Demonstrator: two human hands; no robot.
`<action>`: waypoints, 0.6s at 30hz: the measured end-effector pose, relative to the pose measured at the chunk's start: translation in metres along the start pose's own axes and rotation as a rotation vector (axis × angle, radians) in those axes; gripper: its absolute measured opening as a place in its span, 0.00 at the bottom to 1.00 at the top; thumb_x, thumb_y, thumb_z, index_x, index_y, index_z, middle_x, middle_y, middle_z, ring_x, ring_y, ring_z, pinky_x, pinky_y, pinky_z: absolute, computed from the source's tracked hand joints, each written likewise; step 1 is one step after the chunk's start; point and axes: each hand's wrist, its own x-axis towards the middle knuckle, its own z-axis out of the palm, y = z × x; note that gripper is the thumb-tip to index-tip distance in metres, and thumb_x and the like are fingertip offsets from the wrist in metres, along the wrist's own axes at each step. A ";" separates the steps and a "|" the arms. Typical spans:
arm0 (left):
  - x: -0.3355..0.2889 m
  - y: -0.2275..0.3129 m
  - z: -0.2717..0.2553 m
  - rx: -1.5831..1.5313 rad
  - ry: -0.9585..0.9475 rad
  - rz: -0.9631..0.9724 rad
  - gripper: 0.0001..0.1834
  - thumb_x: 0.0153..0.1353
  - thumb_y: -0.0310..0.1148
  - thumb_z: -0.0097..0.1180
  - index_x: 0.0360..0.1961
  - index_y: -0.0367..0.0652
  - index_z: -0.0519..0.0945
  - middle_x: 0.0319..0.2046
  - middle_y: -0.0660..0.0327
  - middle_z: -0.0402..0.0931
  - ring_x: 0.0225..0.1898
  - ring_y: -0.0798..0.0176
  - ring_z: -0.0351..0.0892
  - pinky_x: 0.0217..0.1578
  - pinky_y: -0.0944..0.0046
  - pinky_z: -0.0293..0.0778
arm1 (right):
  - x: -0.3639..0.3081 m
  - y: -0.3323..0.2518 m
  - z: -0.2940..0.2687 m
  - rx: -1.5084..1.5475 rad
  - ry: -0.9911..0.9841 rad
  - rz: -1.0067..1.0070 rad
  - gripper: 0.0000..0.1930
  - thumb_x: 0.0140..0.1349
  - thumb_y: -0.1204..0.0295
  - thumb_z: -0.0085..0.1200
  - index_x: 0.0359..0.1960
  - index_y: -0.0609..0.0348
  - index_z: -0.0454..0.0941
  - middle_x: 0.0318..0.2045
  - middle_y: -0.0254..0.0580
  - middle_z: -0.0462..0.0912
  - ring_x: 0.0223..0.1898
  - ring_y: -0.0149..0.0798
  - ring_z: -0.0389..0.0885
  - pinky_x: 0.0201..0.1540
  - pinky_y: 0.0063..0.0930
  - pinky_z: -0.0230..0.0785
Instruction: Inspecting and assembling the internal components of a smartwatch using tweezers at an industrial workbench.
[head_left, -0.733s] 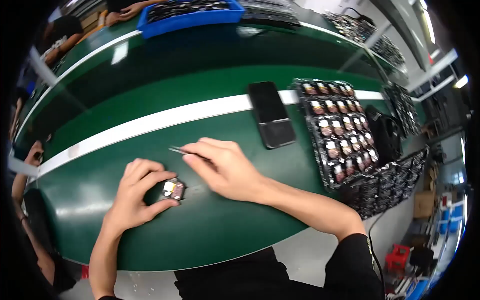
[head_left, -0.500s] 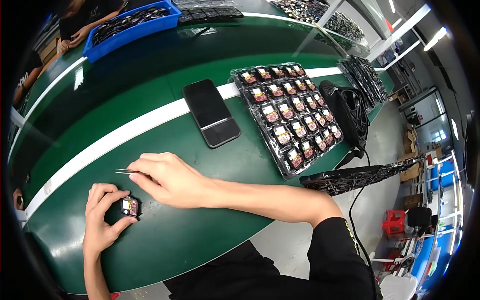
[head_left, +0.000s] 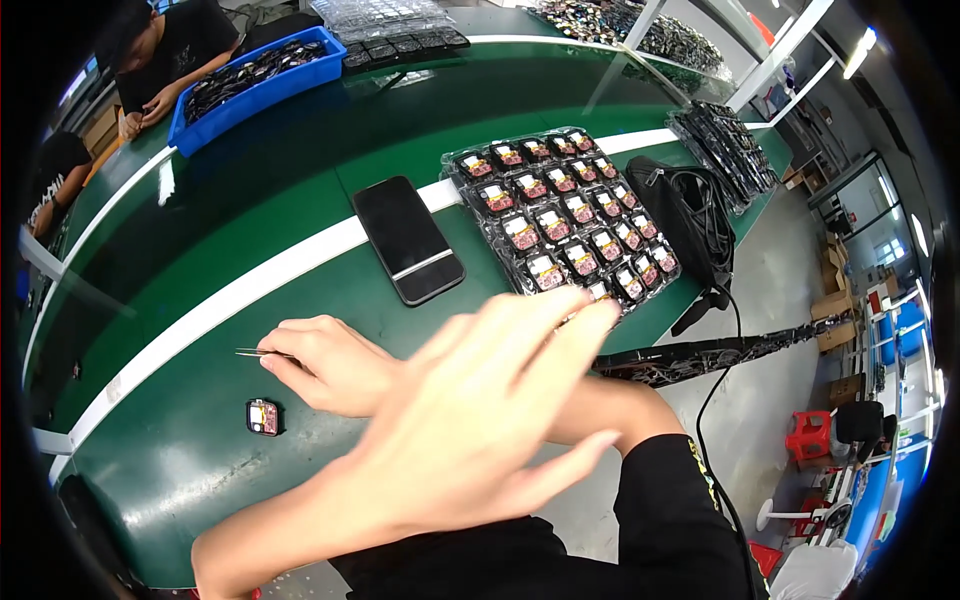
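My left hand (head_left: pixel 480 420) is raised and stretched across in front of my right forearm, fingers apart and slightly blurred, holding nothing. Its fingertips overlap the near edge of a clear plastic tray (head_left: pixel 512 270) filled with rows of small square black-cased modules. With my right hand (head_left: pixel 335 368) I pinch a pair of thin metal tweezers (head_left: pixel 252 352) whose tips point left. A single black-cased module (head_left: pixel 263 417) with a white and reddish face lies on the green tabletop, just below the tweezers, touched by neither hand.
Behind my hands lies a black smartphone (head_left: pixel 408 240). A black bag with cables (head_left: pixel 690 215) sits right of the tray, and a tilted stack of black trays (head_left: pixel 700 355) at the table edge. Farther off are a blue bin (head_left: pixel 335 65) of dark parts and co-workers at left.
My left hand has let go of the module and swung right and up toward the tray. My right hand has barely moved, still gripping the tweezers. The view has shifted slightly.
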 end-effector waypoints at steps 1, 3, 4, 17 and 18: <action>0.018 0.004 0.022 -0.014 0.027 0.007 0.48 0.59 0.44 0.81 0.75 0.33 0.74 0.68 0.44 0.79 0.61 0.41 0.83 0.61 0.46 0.81 | 0.005 -0.009 0.002 0.031 -0.039 0.004 0.08 0.78 0.75 0.60 0.48 0.70 0.86 0.34 0.55 0.86 0.30 0.57 0.85 0.35 0.49 0.74; 0.052 0.010 0.070 0.024 0.006 0.070 0.50 0.60 0.50 0.79 0.76 0.30 0.71 0.62 0.45 0.80 0.59 0.45 0.80 0.57 0.49 0.79 | 0.003 -0.014 -0.006 0.035 -0.080 0.046 0.08 0.79 0.75 0.60 0.48 0.70 0.86 0.33 0.55 0.85 0.30 0.56 0.84 0.34 0.48 0.72; 0.064 0.012 0.094 -0.022 -0.025 0.112 0.50 0.60 0.48 0.79 0.75 0.30 0.71 0.57 0.48 0.80 0.59 0.48 0.79 0.55 0.50 0.78 | 0.000 -0.012 -0.011 0.008 -0.056 0.038 0.08 0.79 0.74 0.60 0.48 0.70 0.86 0.33 0.55 0.85 0.29 0.56 0.83 0.34 0.48 0.72; 0.079 -0.059 0.056 -0.365 0.165 -0.369 0.15 0.67 0.32 0.74 0.43 0.29 0.85 0.30 0.40 0.88 0.35 0.41 0.93 0.40 0.48 0.83 | 0.001 -0.009 0.002 -0.064 -0.130 0.037 0.10 0.78 0.70 0.62 0.48 0.66 0.87 0.38 0.54 0.88 0.38 0.62 0.87 0.42 0.52 0.79; 0.077 -0.071 0.049 -0.467 0.130 -0.548 0.19 0.65 0.29 0.76 0.49 0.27 0.83 0.35 0.39 0.90 0.41 0.47 0.95 0.45 0.50 0.85 | 0.000 -0.006 0.003 -0.098 -0.131 0.049 0.09 0.78 0.70 0.63 0.48 0.65 0.87 0.39 0.53 0.88 0.39 0.61 0.88 0.42 0.52 0.79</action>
